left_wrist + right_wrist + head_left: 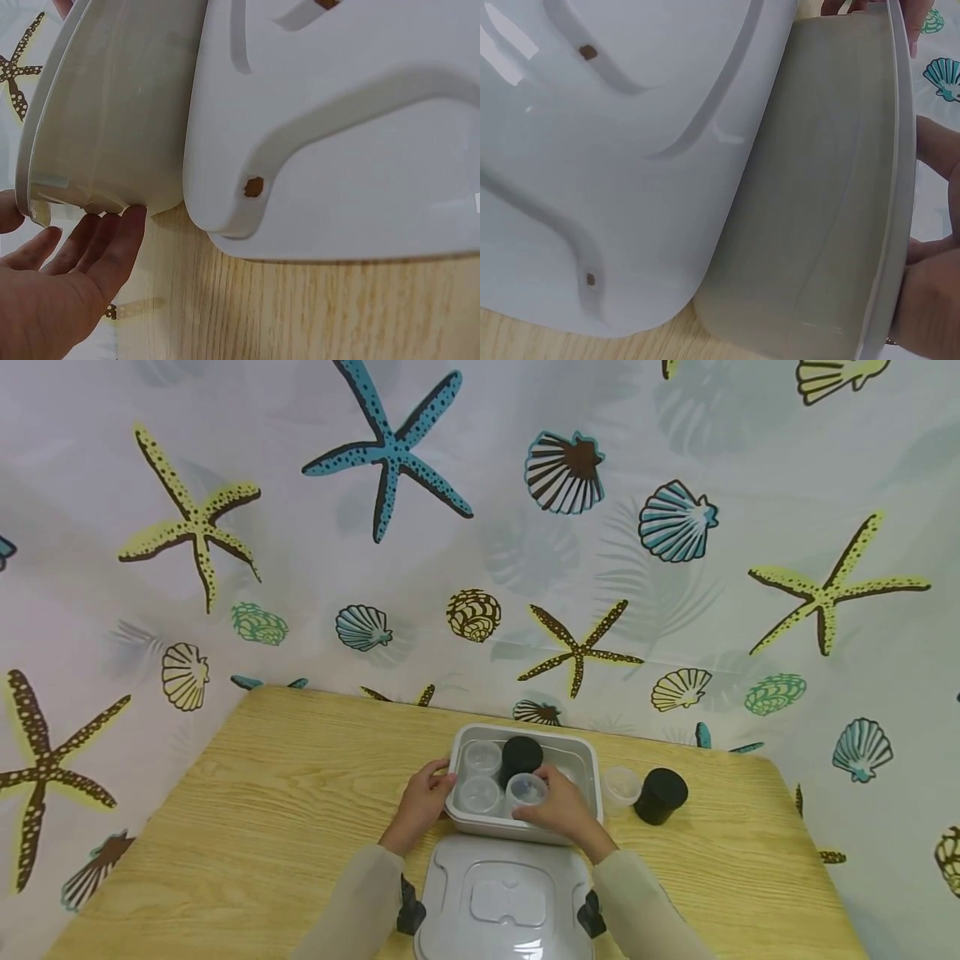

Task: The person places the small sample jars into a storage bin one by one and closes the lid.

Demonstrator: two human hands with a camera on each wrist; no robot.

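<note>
My left hand [423,797] grips the left end of a pale grey plastic bin [506,828]. In the left wrist view its thumb is at the rim and its fingertips [135,214] press the outer wall. Inside the bin, my right hand [558,806] holds a clear plastic cup [527,791] near the front, between thumb and fingers. Two more clear cups, one at the back [482,757] and one at the front [479,795], sit at the bin's left. A black-topped jar [522,753] stands behind the held cup. The right wrist view hides that cup behind the bin wall.
A pale grey lid [510,893] with dark latches [410,910] lies in front of the bin. Right of the bin stand a clear cup [622,785] and a black jar [661,795] on the wooden table [300,777]. A seashell-patterned cloth [480,527] hangs behind.
</note>
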